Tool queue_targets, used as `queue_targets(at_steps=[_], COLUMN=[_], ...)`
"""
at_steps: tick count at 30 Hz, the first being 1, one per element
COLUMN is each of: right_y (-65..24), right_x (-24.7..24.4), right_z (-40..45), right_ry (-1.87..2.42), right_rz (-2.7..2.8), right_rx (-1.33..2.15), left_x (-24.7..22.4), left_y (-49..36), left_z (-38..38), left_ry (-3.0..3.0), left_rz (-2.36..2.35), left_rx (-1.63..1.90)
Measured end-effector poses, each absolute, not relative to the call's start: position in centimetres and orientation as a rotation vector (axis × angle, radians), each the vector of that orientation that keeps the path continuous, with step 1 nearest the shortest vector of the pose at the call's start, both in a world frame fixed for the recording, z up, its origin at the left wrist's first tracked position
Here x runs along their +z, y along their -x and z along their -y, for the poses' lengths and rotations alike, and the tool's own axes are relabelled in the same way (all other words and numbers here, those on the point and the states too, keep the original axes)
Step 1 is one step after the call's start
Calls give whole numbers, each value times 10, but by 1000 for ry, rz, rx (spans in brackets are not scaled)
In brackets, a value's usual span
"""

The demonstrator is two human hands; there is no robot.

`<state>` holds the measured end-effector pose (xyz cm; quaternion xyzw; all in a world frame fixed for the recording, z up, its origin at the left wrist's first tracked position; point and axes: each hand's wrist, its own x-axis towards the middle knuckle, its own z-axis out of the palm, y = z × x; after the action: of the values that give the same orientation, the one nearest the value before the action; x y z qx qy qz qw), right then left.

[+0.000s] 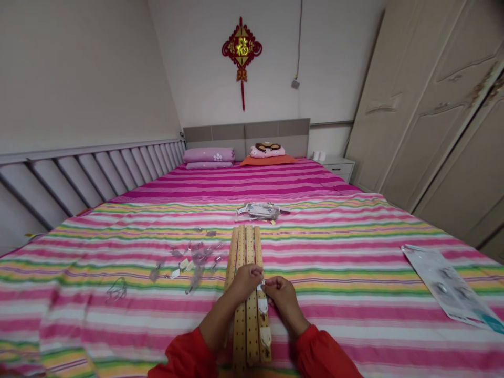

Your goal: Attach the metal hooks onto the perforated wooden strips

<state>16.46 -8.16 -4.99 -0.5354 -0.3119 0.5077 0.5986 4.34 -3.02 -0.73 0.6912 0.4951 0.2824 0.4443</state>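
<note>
Several long yellow-tan strips with rows of small holes (240,336) lie side by side on the bed, pointing away from me. Over the rightmost strip, my left hand (248,278) and my right hand (282,296) meet, fingers pinched around a small white hook piece (260,286); its details are mostly covered by my fingertips. Nearer to me on that same strip sit two more white pieces, a middle white hook (263,305) and a lower white hook (266,335), each with a metal part at its near end.
Left of the strips are scattered clear bags with small parts (201,257) and a thin clear wrapper (117,289). Beyond the strips lies a plastic packet (260,211). At the right is an opened blister pack (449,283). A slatted rail (118,170) borders the bed's left side.
</note>
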Motion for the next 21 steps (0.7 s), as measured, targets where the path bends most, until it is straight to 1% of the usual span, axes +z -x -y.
queue_targets(at_steps=[5, 9, 17, 21], right_y=[-164, -164, -167, -165], right_x=[-52, -50, -42, -43], right_z=[81, 82, 95, 96], right_ry=[1254, 1262, 1241, 1238], right_rz=[738, 753, 822, 849], right_rx=[1165, 1170, 1129, 1095], left_x=[-4, 0, 5, 5], left_y=[-38, -33, -32, -36], left_z=[40, 47, 73, 90], left_ry=[-1914, -2112, -2158, -2168], left_rz=[-1337, -1376, -1515, -1636], left_rx=[752, 717, 745, 684])
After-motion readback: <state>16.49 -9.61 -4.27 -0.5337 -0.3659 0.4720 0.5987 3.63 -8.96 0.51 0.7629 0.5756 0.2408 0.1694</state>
